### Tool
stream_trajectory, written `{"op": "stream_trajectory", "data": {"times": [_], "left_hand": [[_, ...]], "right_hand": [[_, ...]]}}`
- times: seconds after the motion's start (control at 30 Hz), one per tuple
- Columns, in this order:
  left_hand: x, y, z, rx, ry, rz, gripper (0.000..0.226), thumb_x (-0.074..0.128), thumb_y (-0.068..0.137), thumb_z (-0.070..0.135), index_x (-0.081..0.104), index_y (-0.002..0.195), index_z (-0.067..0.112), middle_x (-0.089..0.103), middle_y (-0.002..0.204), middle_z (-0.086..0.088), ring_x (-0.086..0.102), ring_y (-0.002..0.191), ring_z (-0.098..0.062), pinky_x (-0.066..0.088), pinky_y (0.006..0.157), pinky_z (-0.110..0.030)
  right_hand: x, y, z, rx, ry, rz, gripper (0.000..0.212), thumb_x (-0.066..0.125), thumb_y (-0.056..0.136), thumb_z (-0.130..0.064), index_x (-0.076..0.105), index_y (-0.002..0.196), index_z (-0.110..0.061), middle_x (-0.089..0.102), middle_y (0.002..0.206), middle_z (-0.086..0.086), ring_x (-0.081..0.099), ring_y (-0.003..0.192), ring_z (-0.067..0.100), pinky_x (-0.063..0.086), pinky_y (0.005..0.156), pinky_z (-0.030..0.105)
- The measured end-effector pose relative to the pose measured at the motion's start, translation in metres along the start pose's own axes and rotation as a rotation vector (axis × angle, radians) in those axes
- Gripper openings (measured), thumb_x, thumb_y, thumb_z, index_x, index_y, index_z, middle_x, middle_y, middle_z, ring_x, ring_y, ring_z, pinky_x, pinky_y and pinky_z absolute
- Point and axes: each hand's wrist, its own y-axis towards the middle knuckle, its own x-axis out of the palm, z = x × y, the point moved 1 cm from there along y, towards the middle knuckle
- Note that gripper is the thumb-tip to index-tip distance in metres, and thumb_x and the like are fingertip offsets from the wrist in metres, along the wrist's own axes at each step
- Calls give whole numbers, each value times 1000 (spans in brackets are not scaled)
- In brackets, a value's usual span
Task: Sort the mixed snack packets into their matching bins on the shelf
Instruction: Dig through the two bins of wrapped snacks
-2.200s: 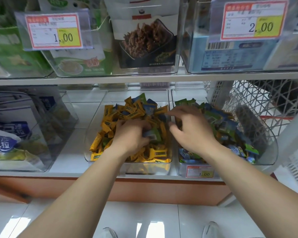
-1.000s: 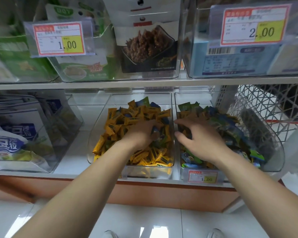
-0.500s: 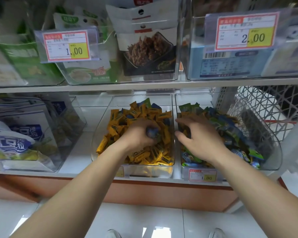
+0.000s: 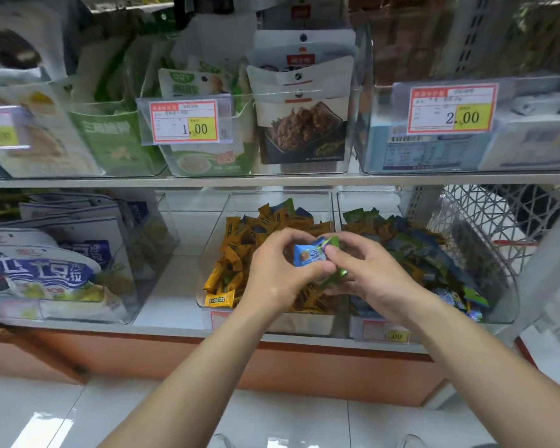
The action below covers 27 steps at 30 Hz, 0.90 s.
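On the lower shelf (image 4: 172, 302), the middle bin (image 4: 219, 223) holds yellow packets (image 4: 240, 250); the right bin (image 4: 501, 286) holds mixed green and blue packets (image 4: 411, 244). Just above the middle bin, the left hand (image 4: 278, 273) pinches a blue packet (image 4: 307, 256), and the right hand (image 4: 369, 274) pinches a green packet (image 4: 337, 274) that touches it.

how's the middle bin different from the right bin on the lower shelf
The middle bin holds mostly yellow packets; the right bin holds a green and blue mix. The middle bin's price tag is partly hidden behind the left arm; the right bin's tag shows. Both are clear plastic, side by side on the same shelf.
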Motion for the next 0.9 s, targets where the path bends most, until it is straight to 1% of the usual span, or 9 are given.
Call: {"op": "stream_trajectory", "data": {"times": [0.07, 0.17, 0.2, 0.3, 0.4, 0.5, 0.67, 0.77, 0.9], "left_hand": [[4, -3, -1, -3, -10, -42, 43, 83, 69, 50, 66, 104, 33, 68, 98, 14, 63, 89, -5, 54, 75, -26], [4, -2, -16, 5, 149, -100, 47, 67, 78, 62, 62, 116, 35, 65, 109, 19, 60, 97, 0, 53, 84, -26], [2, 0, -25, 27, 278, -90, 42, 65, 83, 57, 62, 118, 33, 64, 112, 18, 59, 100, 0, 52, 87, -26], [0, 10, -47, 35, 553, -97, 31, 60, 91, 45, 63, 118, 30, 64, 116, 9, 60, 107, -13, 53, 89, -36], [7, 26, -59, 106, 656, -77, 27, 60, 90, 42, 64, 113, 28, 65, 110, 4, 62, 98, -19, 53, 76, -33], [21, 48, -70, 191, 662, -52, 35, 63, 90, 35, 59, 123, 27, 63, 117, 0, 63, 99, -23, 50, 72, -29], [50, 98, -81, 86, 712, -303, 74, 61, 91, 47, 25, 154, 32, 38, 156, 0, 40, 138, -29, 36, 110, -43], [49, 102, -85, 183, 897, -478, 61, 46, 91, 61, 36, 148, 42, 38, 155, 7, 38, 140, -25, 22, 115, -46], [24, 72, -96, 295, 935, -533, 46, 42, 83, 59, 63, 121, 42, 57, 136, 12, 49, 127, -22, 16, 115, -46]], "right_hand": [[-10, 1, 0, -63, -67, 79, 17, 65, 95, -22, 68, 112, -24, 71, 108, 7, 72, 94, 19, 60, 67, 32], [-37, 3, -1, -352, -527, 462, 15, 68, 93, -23, 62, 100, -34, 68, 97, -18, 62, 88, -1, 44, 76, 7], [-45, 3, -1, -426, -668, 564, 15, 68, 92, -21, 61, 101, -31, 65, 96, -18, 59, 88, 2, 40, 74, 5], [-66, 11, 7, -374, -1087, 573, 19, 64, 93, -17, 64, 112, -12, 62, 110, 10, 58, 101, 28, 43, 78, 28], [-74, 21, 6, -70, -1409, 449, 31, 53, 97, -36, 66, 118, -19, 63, 122, 9, 56, 113, 35, 47, 92, 41], [-68, 36, -6, -42, -1411, 374, 35, 49, 93, -49, 64, 115, -27, 63, 121, 4, 54, 115, 33, 48, 91, 42], [-56, 89, -4, -197, -1157, 230, 26, 57, 97, -31, 66, 122, -26, 61, 127, -1, 54, 120, 19, 38, 93, 27], [-56, 121, 3, -258, -1102, 194, 26, 62, 95, -25, 66, 121, -26, 61, 131, -3, 53, 122, 17, 36, 98, 25], [-53, 158, 8, -266, -1204, 40, 24, 68, 91, -31, 68, 115, -31, 64, 126, -8, 58, 109, 12, 38, 85, 21]]}}
